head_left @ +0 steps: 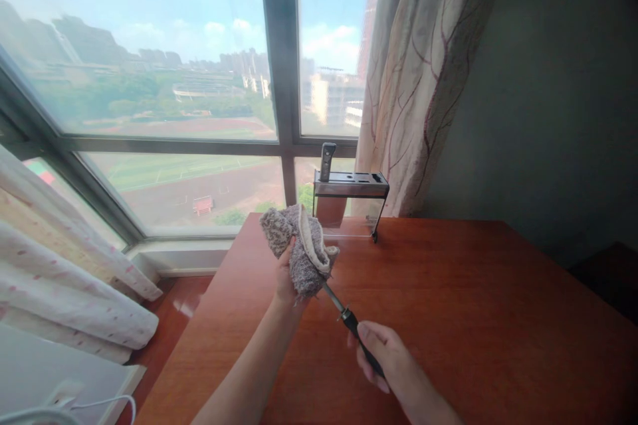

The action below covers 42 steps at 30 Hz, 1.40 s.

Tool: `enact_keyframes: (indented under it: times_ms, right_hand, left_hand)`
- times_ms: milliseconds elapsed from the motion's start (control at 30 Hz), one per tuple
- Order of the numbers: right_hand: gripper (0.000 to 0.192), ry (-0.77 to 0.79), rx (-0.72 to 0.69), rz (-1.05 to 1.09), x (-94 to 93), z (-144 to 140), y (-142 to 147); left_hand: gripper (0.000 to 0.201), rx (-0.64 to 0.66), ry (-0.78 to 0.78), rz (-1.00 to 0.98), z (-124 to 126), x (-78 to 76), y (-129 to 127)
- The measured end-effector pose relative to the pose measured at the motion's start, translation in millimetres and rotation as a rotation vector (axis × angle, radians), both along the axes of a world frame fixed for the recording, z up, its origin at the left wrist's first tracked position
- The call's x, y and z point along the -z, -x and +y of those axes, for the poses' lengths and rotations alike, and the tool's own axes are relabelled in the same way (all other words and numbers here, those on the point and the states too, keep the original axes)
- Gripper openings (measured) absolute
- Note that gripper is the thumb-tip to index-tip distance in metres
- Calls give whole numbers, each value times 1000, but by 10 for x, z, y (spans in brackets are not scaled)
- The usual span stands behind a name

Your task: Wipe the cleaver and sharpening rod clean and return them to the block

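1. The cloth [302, 249] is mottled grey, fuzzy, with a cream-white inner fold.
2. The knife [349, 322] shows a thin silvery metal blade and a black handle with a silver band at the collar.
3. The counter [473, 305] is glossy reddish-brown wood with a faint grain.
4. The knife rack [350, 186] is dark grey metal on top, with a clear lower panel; a black handle [326, 161] stands in it.
5. The curtain [423, 73] is beige, patterned with dark purple-red branching lines.
6. The bedding [64, 265] at the left is white with small pink-red specks.
7. The wall [558, 93] is dull grey-green.
8. The window frame [279, 66] is dark grey.
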State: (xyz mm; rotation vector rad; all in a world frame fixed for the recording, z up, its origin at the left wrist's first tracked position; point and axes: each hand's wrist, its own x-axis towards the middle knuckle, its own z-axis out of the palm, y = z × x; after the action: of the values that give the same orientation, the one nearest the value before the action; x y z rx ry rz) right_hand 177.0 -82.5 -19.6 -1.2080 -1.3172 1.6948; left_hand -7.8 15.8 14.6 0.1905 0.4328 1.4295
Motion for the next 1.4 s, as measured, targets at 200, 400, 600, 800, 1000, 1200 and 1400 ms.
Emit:
enact_keyframes:
  times_ms: [200, 400, 600, 800, 1000, 1200, 1400]
  right_hand:
    - [38, -661, 192, -598, 81, -67, -80]
    - [52, 19, 32, -22, 76, -103, -87]
    - [57, 159, 18, 126, 296, -108, -157]
    - [34, -813, 294, -700, 382, -166, -310]
    - [29, -799, 212, -685, 202, -143, -321]
    - [29, -728, 213, -600, 22, -44, -233]
    - [32, -711, 241, -577, -94, 112, -8]
  left_hand:
    - [26, -121, -9, 49, 53, 8, -31]
    - [29, -102, 41, 52, 53, 12, 7]
    - [27, -86, 7, 58, 56, 9, 62]
    - [29, -127, 0, 46, 100, 44, 40]
    - [36, -133, 3, 41, 76, 74, 5]
    - [34, -55, -40, -1, 17, -35, -34]
    - [35, 83, -8, 49, -112, 30, -332]
